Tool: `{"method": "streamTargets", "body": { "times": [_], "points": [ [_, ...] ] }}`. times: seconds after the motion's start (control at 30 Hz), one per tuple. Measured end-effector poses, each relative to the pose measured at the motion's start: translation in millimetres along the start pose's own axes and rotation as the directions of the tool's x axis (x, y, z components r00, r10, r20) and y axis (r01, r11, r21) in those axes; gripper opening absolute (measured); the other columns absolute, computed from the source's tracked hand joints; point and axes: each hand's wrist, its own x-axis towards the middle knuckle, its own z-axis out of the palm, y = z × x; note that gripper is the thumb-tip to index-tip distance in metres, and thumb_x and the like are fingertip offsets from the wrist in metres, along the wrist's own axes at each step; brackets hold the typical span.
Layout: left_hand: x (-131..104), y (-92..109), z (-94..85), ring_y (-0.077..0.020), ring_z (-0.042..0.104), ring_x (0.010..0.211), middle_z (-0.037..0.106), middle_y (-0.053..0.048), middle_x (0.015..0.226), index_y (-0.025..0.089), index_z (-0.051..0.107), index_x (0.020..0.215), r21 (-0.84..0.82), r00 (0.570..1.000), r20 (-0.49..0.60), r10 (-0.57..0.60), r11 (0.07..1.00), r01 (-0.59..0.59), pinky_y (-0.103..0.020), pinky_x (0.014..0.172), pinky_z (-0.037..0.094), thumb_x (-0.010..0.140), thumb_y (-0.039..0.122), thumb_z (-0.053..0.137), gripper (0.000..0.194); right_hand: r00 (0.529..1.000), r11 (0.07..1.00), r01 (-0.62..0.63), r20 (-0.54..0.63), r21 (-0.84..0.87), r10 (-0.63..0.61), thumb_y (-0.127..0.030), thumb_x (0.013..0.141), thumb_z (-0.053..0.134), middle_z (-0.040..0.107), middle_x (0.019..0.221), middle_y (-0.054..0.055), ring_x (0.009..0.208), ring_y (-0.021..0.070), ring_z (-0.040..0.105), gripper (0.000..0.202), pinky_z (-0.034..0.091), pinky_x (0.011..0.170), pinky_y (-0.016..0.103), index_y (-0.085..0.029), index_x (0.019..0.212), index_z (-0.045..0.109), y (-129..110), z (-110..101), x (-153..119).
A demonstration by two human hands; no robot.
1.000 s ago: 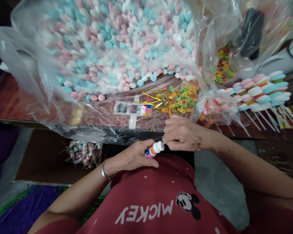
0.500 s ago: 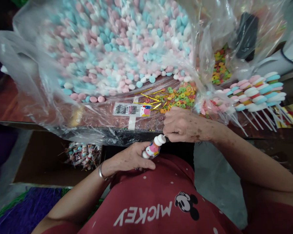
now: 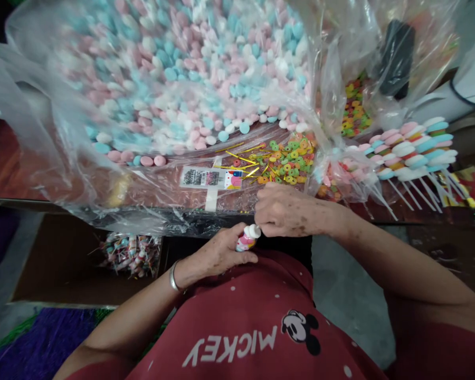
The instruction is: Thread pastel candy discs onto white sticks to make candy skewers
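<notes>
My left hand (image 3: 225, 249) is closed around a marshmallow skewer (image 3: 247, 238) partly covered by a printed plastic sleeve. White marshmallow pieces show at the skewer's upper right end. My right hand (image 3: 287, 212) is closed in a pinch at that end, on the thin white stick; most of the stick is hidden by the fingers. Just beyond the hands on the table lie a flat printed sleeve pack (image 3: 210, 178), gold twist ties (image 3: 243, 159) and a heap of small gummy rings (image 3: 293, 158).
A large clear bag of pink, blue and white marshmallows (image 3: 182, 79) covers the table's back. Several bare skewers (image 3: 411, 148) lie at right, near a black object (image 3: 397, 58) on plastic. Below left, a cardboard box (image 3: 51, 264) holds wrapped skewers (image 3: 130, 253).
My right hand has moved slightly left and down toward my left hand. Less of the skewer's white end now shows between them, and the skewer sits deeper in my left hand.
</notes>
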Motion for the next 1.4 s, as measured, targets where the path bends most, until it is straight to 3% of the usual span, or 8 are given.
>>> {"method": "streamTargets", "body": {
  "times": [0.2,0.37,0.53,0.67,0.87,1.07,1.2,1.4],
  "points": [
    [2,1,6.7,-0.0102,0.038,0.062,0.045,0.007,0.068,0.019,0.048,0.080,-0.160,0.994,-0.050,-0.093,0.984,0.084,-0.022,0.058,0.032,0.072,0.042,0.074,0.035,0.998,0.999,0.028,-0.051,-0.023,-0.029,-0.026,0.094,0.049,0.062,0.068,0.002,0.071,0.0168,0.045,0.032,0.027,0.072,0.034,-0.019,0.067,0.064,3,3,-4],
    [1,0,7.1,-0.0093,0.036,0.058,0.045,0.008,0.064,0.018,0.050,0.078,-0.070,0.985,-0.158,-0.061,0.996,0.051,-0.021,0.055,0.030,0.075,0.037,0.073,0.029,0.984,0.994,0.057,-0.162,-0.093,-0.071,-0.025,0.093,0.049,0.061,0.067,0.002,0.072,0.0181,0.046,0.031,0.028,0.073,0.035,-0.020,0.066,0.062,6,0,-12],
    [0,0,13.2,-0.0107,0.045,0.060,0.054,0.006,0.068,0.019,0.053,0.085,0.059,0.976,-0.182,0.119,0.992,-0.110,-0.022,0.058,0.034,0.081,0.036,0.069,0.024,0.997,0.992,0.071,-0.008,-0.104,-0.072,-0.027,0.091,0.053,0.065,0.069,0.003,0.070,0.0185,0.048,0.029,0.028,0.071,0.036,-0.020,0.066,0.064,-5,6,-1],
    [5,-1,21.2,-0.0145,0.055,0.068,0.063,0.001,0.077,0.019,0.055,0.092,0.039,0.971,-0.226,0.081,0.996,-0.074,-0.024,0.064,0.040,0.079,0.036,0.071,0.027,0.998,0.995,0.052,0.046,-0.086,-0.048,-0.029,0.091,0.056,0.067,0.073,0.005,0.071,0.0183,0.050,0.027,0.031,0.072,0.036,-0.019,0.069,0.067,-14,15,13],
    [10,6,15.0,-0.0167,0.058,0.078,0.068,-0.001,0.087,0.018,0.057,0.095,-0.153,0.938,-0.344,-0.053,0.988,0.000,-0.026,0.072,0.045,0.069,0.039,0.079,0.040,0.994,0.995,0.074,-0.081,-0.068,-0.080,-0.025,0.094,0.053,0.069,0.080,0.005,0.075,0.0182,0.051,0.025,0.032,0.071,0.034,-0.017,0.076,0.069,-6,13,16],
    [-1,19,3.0,-0.0148,0.064,0.070,0.071,-0.006,0.083,0.015,0.062,0.092,-0.560,0.986,-0.107,-0.128,0.827,0.046,-0.024,0.063,0.047,0.085,0.052,0.063,0.038,0.981,0.987,0.155,-0.115,-0.041,-0.159,-0.026,0.097,0.048,0.067,0.077,0.005,0.075,0.0177,0.050,0.032,0.035,0.074,0.033,-0.016,0.075,0.068,3,-3,10],
    [-2,17,8.6,-0.0115,0.065,0.057,0.072,-0.007,0.076,0.014,0.062,0.081,-0.688,0.969,-0.130,-0.211,0.723,0.065,-0.019,0.049,0.041,0.086,0.051,0.062,0.037,0.981,0.982,0.188,-0.053,0.005,-0.188,-0.024,0.096,0.050,0.066,0.078,0.005,0.076,0.0177,0.052,0.028,0.040,0.075,0.033,-0.016,0.075,0.066,2,4,16],
    [2,19,8.9,-0.0117,0.066,0.055,0.073,-0.006,0.076,0.014,0.063,0.079,-0.725,0.894,-0.305,-0.329,0.689,0.006,-0.016,0.044,0.041,0.083,0.053,0.066,0.039,0.895,0.998,-0.057,-0.442,0.037,0.067,-0.028,0.097,0.048,0.063,0.115,0.016,0.106,0.0249,0.054,0.034,0.047,0.090,0.042,-0.010,0.126,0.054,-2,12,10]
  ]
}}
